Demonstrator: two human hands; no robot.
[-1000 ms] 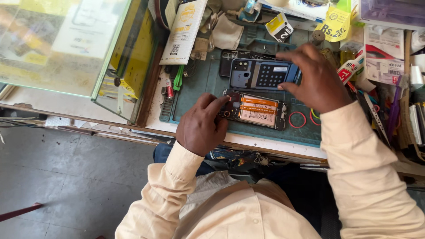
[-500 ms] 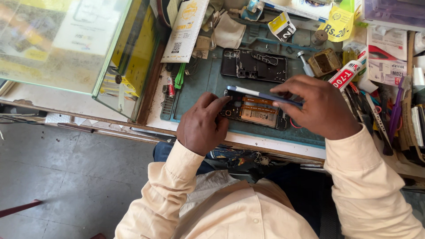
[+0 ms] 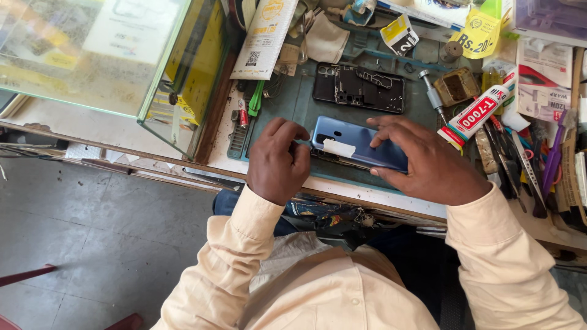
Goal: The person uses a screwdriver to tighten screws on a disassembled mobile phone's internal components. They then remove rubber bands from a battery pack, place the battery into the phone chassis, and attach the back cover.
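Hands on phone: right hand grasps blue back cover, pressing it down; left hand pinches phone's left end. Black frame lies beyond both.

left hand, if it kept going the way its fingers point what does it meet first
The left hand points right, fingertips at the blue phone back cover; it would likely meet that cover's near end first.

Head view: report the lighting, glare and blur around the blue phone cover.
Head view: even daylight, no hard shadows; soft sheen on the blue phone cover, detail readable; both hands sharp, no motion blur; reflections wash out the glass case at left; edges slightly bowed by the wide lens.
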